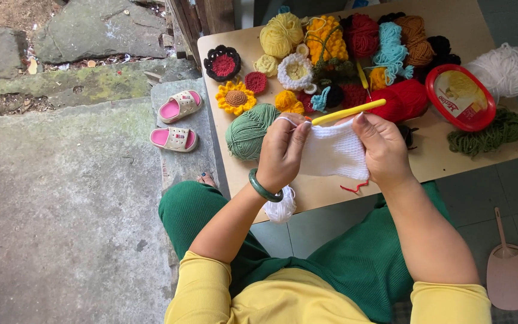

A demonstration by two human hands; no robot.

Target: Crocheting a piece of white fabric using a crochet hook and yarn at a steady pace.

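we see the left hand (281,153) pinched closed on the left edge of a white crocheted piece (334,155), thumb and fingers pressed together through the fabric, with a thin white strand looped over the top of the fingers. the right hand (382,147) is closed too, gripping the right edge of the same piece and holding a yellow crochet hook (349,112) that lies nearly level across the top of the work, its tip pointing towards the left hand. the piece hangs between both hands just above the near edge of a low wooden table (439,159), with a green yarn ball (249,131) just beside the left hand and a small white yarn ball (281,208) below the wrist, off the table edge. further back lie crocheted flowers, among them a sunflower (235,98), plus heaped yarn and a red-rimmed oval tub (460,97). as we judge it, the main risk is the hook slipping out of its loop (we cannot tell whether it sits in one now), which could let stitches run; a slack strand over the left fingers would give uneven stitches. the white ball hangs low and could snag or drop, tugging the strand, and the loose red thread (354,188) under the piece might get caught in.
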